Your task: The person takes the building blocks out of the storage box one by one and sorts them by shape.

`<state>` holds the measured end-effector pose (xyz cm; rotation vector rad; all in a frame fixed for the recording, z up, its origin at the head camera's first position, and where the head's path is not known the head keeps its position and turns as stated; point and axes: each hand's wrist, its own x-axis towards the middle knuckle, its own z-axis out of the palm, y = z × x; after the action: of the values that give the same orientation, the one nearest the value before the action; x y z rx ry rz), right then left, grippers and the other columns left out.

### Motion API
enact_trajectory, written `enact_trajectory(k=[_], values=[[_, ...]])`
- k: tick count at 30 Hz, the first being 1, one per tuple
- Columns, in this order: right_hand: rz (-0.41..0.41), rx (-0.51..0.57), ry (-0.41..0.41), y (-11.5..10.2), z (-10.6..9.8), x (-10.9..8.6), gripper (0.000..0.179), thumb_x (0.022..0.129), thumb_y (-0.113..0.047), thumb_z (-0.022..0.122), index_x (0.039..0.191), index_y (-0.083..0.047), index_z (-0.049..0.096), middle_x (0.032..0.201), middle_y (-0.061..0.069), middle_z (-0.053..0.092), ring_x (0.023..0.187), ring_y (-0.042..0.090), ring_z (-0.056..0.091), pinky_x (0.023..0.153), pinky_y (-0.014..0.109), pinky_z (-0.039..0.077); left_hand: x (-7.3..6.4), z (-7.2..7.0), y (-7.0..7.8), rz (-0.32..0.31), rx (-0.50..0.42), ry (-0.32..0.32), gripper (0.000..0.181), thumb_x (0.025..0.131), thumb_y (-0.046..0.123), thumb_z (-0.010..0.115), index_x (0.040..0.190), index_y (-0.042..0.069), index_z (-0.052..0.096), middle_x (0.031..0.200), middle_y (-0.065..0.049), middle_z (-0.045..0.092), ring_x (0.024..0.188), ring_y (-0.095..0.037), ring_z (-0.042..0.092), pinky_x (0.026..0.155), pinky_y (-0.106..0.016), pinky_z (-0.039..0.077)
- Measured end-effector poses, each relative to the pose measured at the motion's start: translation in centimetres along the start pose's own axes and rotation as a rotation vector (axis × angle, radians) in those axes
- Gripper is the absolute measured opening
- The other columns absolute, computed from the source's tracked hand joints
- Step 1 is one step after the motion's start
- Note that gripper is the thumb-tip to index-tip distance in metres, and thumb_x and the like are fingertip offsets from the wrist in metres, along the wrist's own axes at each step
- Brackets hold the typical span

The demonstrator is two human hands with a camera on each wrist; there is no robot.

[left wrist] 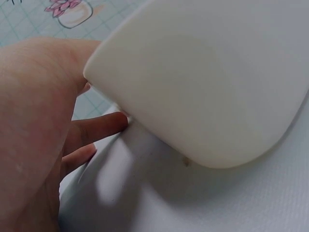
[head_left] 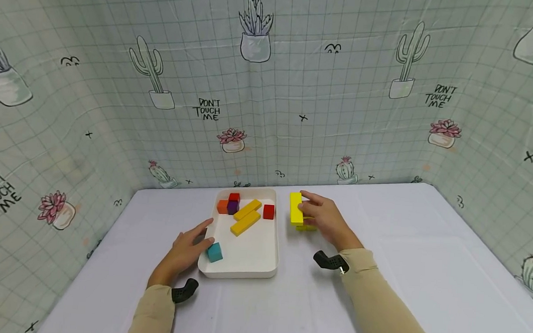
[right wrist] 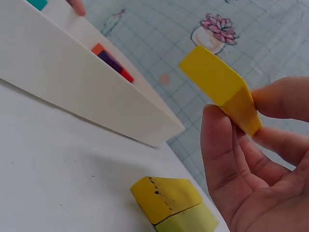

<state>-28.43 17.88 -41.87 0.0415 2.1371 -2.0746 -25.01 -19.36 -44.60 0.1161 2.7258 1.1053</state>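
Nearest, the teal cube (head_left: 214, 253) sits in the near-left corner of the white tray (head_left: 252, 261), close by the thumb of the left hand (head_left: 181, 250). That hand's fingers are spread and fairly straight; the thumb reaches over the left wall and it grasps no block. A careless press on the rim could tilt or slide the tray across the bench (head_left: 236, 316), and a thumb sweep could knock the teal cube.

A little farther, beyond the tray's right wall, the right hand (head_left: 329, 221) pinches a yellow block (head_left: 296, 209) between thumb and fingers, raised off the bench. Fingertips alone bear it, so a loose pinch could let it twist or drop onto the two yellow blocks (right wrist: 166, 198) below; lowered carelessly, it could push that pair apart.

Within the tray, two yellow bars (head_left: 245, 224) lie slantwise, with a red cube (head_left: 268, 212) to their right. Farthest left, orange, purple and red cubes (head_left: 232, 208) cluster; a jolt to the tray could scatter them.
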Motion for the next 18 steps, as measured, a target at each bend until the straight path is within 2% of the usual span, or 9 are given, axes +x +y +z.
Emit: enact_trajectory(k=[6,12,18], values=[[-0.020,0.032,0.017,0.0,-1.0,0.1,0.057,0.099,-0.015,0.060,0.153,-0.010,0.042,0.139,0.019,0.051,0.103,0.025,0.059,0.089,0.032,0.055,0.0,0.0,0.0,-0.004,-0.003,-0.003,0.064,0.101,0.037,0.055,0.159,0.024,0.031,0.157,-0.019,0.037,0.149,-0.040,0.021,0.117,-0.060,-0.011],[0.004,0.038,0.034,0.0,-1.9,0.0,0.059,0.100,-0.014,0.056,0.156,-0.011,0.038,0.148,0.018,0.044,0.109,0.026,0.056,0.093,0.031,0.053,0.0,0.0,0.0,0.002,-0.001,-0.001,0.064,0.101,0.036,0.054,0.159,0.022,0.032,0.156,-0.019,0.038,0.148,-0.040,0.022,0.117,-0.060,-0.010],[0.005,0.046,0.056,0.0,-2.4,0.0,0.058,0.101,-0.014,0.056,0.156,-0.011,0.037,0.146,0.019,0.045,0.111,0.027,0.056,0.093,0.031,0.053,0.0,0.0,0.0,0.008,0.000,0.009,0.063,0.101,0.036,0.055,0.159,0.022,0.032,0.155,-0.020,0.040,0.148,-0.041,0.024,0.117,-0.060,-0.010]])
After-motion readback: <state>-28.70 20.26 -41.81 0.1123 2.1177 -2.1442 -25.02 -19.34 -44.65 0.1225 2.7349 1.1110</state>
